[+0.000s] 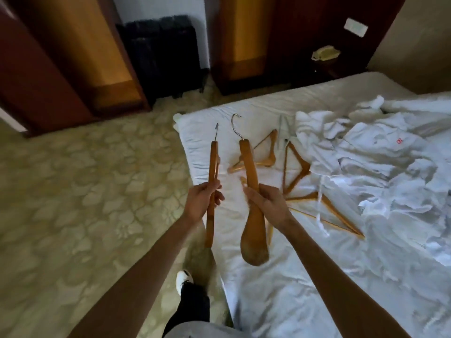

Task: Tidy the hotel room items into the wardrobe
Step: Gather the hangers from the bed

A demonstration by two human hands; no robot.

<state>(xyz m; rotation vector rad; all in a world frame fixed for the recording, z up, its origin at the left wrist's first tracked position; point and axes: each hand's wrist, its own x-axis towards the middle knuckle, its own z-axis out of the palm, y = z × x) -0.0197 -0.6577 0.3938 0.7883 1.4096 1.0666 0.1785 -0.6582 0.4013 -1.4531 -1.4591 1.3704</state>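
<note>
We see both forearms bare, with no sleeves in view. Below, a dark trouser leg (189,306) ends in a white shoe (183,279).

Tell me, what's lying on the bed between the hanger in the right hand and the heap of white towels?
In the head view, three wooden hangers lie on the sheet.

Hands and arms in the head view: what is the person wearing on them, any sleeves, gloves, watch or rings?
Both forearms are bare right down to the frame's bottom edge, with no sleeves showing. The left hand and right hand have no gloves. No watch, bracelet or ring is visible on either wrist or on the fingers that show.
</note>
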